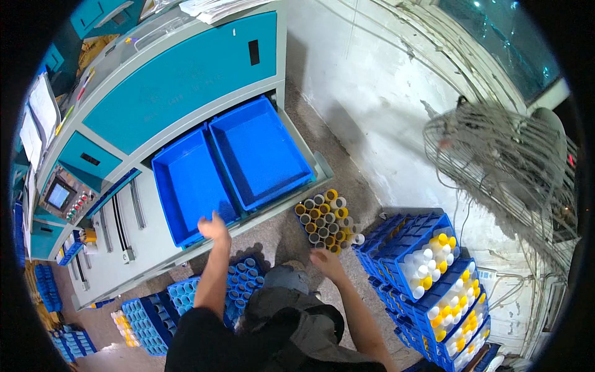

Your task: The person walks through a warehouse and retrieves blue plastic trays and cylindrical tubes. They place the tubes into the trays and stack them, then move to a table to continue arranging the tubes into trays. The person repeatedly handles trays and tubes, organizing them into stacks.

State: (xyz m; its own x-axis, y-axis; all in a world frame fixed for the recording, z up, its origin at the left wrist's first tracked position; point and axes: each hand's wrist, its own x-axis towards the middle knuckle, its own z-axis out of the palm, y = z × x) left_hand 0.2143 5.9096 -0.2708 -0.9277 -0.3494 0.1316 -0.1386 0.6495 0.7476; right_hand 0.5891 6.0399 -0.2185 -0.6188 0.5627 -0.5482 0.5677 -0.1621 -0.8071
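Observation:
Two blue plastic trays lie side by side in the pulled-out shelf of a teal and grey machine: a left tray (186,181) and a right tray (262,149). My left hand (214,228) is over the front part of the left tray, thumb raised, with nothing seen in it. On the floor in front of the machine stands a tight cluster of yellow, white and grey open-topped cylinders (325,218). Just beside its near edge is my right hand (327,262), fingers bent. Whether it touches or holds a cylinder cannot be told.
Stacked blue crates (418,297) of white and yellow cylinders stand at right, below a dusty wire-caged fan (502,153). Crates of light-blue cylinders (146,323) and darker blue cylinders (244,279) sit on the floor at left. A control panel (65,195) is on the machine.

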